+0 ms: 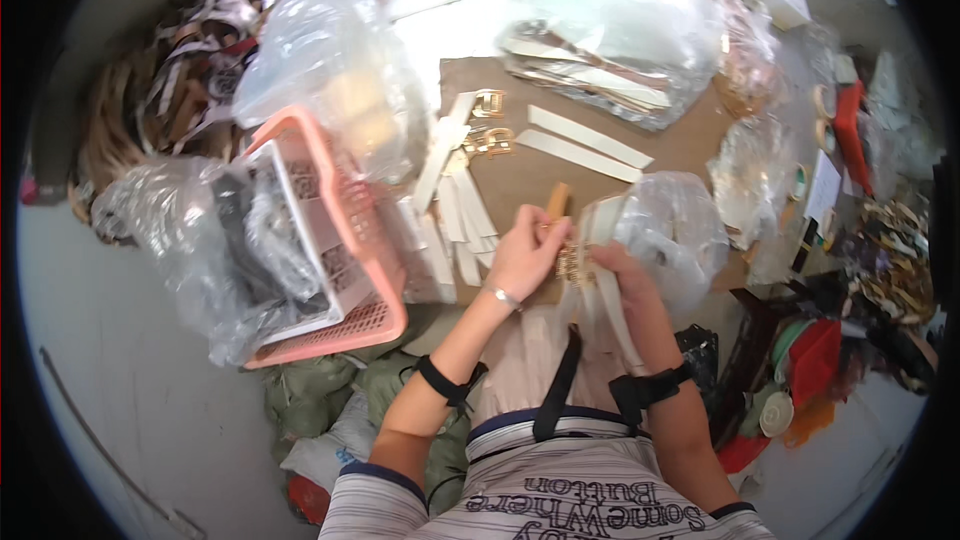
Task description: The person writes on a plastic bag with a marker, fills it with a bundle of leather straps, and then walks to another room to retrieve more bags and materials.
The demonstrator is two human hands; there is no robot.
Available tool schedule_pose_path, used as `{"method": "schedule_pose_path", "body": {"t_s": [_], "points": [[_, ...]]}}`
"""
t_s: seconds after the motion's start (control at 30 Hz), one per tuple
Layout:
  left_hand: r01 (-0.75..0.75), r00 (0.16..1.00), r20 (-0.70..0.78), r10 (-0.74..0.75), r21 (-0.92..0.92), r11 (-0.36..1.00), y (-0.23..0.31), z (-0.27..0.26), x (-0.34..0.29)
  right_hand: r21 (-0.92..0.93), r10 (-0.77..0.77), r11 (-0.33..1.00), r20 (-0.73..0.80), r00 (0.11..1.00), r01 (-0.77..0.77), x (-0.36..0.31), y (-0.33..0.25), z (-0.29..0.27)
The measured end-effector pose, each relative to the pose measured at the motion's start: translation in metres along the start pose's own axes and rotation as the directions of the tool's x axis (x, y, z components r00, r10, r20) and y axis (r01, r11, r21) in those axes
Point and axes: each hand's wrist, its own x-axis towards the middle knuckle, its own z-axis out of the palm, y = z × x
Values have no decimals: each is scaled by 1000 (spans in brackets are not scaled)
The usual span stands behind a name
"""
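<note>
Here, right hand [627, 274] around one strap bundle [601, 223]; left hand [527, 254], hold unclear, by one tan strip [558, 200]; two white straps [590, 136] beyond.

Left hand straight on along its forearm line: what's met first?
Probably the tan strip just beyond the left hand, unless that's in its grip; then two cream straps. Depth is unclear.

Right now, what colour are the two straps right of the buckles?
The straps are cream; see the head view.
</note>
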Motion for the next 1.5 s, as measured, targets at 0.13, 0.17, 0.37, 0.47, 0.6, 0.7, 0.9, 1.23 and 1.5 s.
{"method": "schedule_pose_path", "body": {"t_s": [0.13, 0.17, 0.37, 0.47, 0.6, 0.7, 0.9, 1.23, 1.5], "points": [[-169, 940, -243, 237, 273, 947, -28, 16, -3, -191, 35, 981, -32, 999, -40, 11, 18, -20], [-108, 946, -270, 182, 267, 958, -24, 16, -7, -98, 12, 995, 6, 1000, -11, 10, 16, -9], [-125, 992, -47, 120, -118, 985, -49, 13, -14, 136, 44, 990, -33, 998, -39, 10, 16, 4], [89, 993, -84, -80, 113, 990, 0, 4, -20, 15, -70, 997, -130, 989, 73, 8, 22, 8], [-60, 900, -338, 274, 527, 848, -5, -45, 42, 85, 69, 994, -19, 997, -67, 10, 29, -38], [22, 652, -454, 608, 812, 583, -32, -98, 92, 103, -61, 992, -138, 989, 75, -7, 19, -42], [175, 739, -530, 415, 746, 642, -41, -125, 102, 37, -66, 997, -11, 998, 67, -14, 6, -31], [-106, 771, -578, 267, 297, 949, -35, -82, 37, 245, -119, 967, 198, 973, 68, 16, 7, 13], [129, 906, -422, 5, 288, 949, -18, -35, -1, 111, -120, 986, -23, 993, 122, 19, 6, -12]]}}
